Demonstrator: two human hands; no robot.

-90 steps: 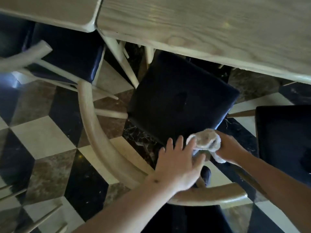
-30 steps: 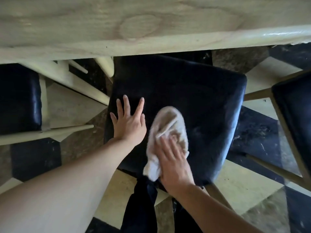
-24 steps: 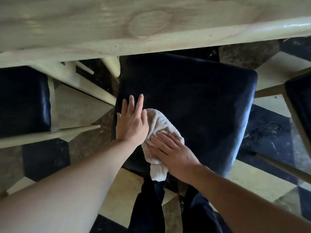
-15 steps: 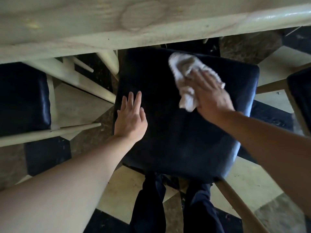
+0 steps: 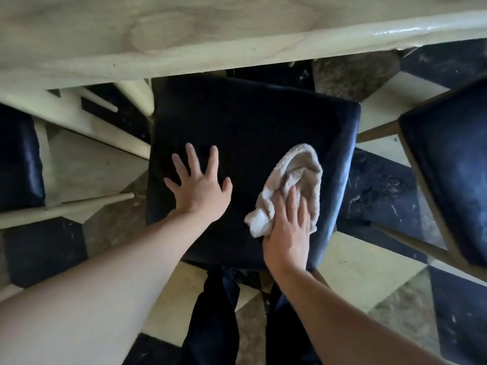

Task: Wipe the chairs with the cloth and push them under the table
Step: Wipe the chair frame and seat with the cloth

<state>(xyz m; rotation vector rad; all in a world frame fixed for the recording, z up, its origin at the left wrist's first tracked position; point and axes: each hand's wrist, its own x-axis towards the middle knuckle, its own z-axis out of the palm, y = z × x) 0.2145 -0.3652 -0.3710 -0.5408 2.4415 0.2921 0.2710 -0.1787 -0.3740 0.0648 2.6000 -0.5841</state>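
far left: neighbouring chair seat [image 5: 19,159], dark glossy padded, partly cut off by frame edge, pale wooden rails beside it. floor [image 5: 369,272] is hard stone w/ cream, brown and black geometric tiles.

top: table [image 5: 184,30], pale wood w/ visible grain and a knot, rounded glossy edge, runs across the whole frame; its leg slants down at left.

centre: chair seat [image 5: 250,122], squarish black padded cushion w/ rounded corners, smooth leather-like finish. far edge sits just under the table edge, near edge toward the person; turned slightly clockwise vs the table.

left hand [image 5: 200,188]: flat on seat's left-centre, palm down, fingers spread wide and straight, pointing toward table. holds nothing.

cloth [image 5: 292,180]: off-white terry, crumpled, elongated lump. long axis runs from near-left to far-right, far end toward the seat's right edge. lies on right half of seat.

right hand [image 5: 288,233]: on cloth's near end, fingers straight, pressing it flat to the cushion, not curled round it.

far right: another dark padded seat [image 5: 453,164], wooden frame, angled, apart from centre chair.
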